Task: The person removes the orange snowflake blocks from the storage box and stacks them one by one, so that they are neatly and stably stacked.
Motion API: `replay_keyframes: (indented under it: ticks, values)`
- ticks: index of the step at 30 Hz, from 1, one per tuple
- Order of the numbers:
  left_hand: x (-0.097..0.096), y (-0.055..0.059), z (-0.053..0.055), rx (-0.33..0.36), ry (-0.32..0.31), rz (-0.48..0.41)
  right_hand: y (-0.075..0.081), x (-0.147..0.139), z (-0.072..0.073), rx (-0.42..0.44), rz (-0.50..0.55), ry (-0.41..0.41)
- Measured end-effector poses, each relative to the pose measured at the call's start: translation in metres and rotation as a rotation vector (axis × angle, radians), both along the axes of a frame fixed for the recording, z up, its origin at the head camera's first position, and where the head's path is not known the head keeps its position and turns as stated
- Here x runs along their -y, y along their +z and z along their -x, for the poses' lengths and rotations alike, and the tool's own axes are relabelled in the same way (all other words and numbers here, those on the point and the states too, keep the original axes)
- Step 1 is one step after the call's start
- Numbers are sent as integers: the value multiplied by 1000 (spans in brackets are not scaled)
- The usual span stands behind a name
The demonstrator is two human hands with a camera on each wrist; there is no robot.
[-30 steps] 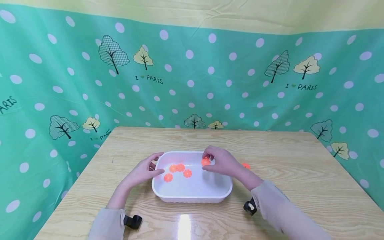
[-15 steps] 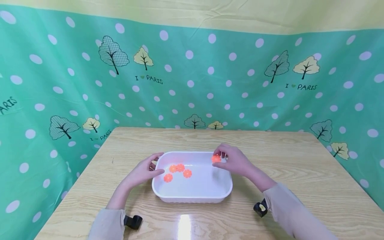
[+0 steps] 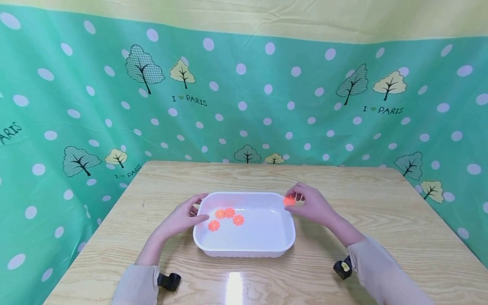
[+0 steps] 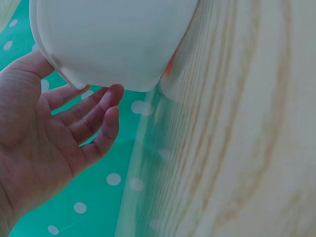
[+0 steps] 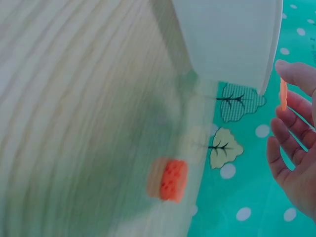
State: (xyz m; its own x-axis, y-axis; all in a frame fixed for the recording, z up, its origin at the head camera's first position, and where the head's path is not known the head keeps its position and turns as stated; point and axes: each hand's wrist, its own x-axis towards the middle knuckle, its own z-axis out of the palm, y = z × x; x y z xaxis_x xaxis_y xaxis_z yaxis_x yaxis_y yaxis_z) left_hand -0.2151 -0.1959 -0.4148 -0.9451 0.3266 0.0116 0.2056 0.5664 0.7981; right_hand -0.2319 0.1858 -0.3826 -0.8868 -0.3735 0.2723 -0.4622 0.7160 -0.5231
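Orange scalloped slice [image 3: 289, 200] is pinched by the right hand [image 3: 312, 206], thumb and fingertips nearly together, at the rim of the white tub [image 3: 259, 237]; between both hands, four similar slices [image 3: 238, 220] lie inside. The left hand [image 3: 186, 219] grips the opposite rim.

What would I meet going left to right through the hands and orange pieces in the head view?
Left hand → four orange pieces inside the white tub → pinched orange piece → right hand.

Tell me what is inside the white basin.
Four orange pieces lie in the white basin, left of centre; the left hand and right hand hide parts of its rim.
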Motion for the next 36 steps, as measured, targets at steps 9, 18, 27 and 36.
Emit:
replay_keyframes:
  ticks: [9,18,27,36]
  values:
    - [-1,0,0,3,8,9,-6,-22,-3,-7,-7,-47]
    - [0,-2,0,10,17,11,-18,-43,0,3,-40,-87]
    - [0,-2,0,7,21,17,-28,-58,3,53,-70,-119]
    - [0,-1,-1,-4,12,11,-38,-68,4,127,-92,-120]
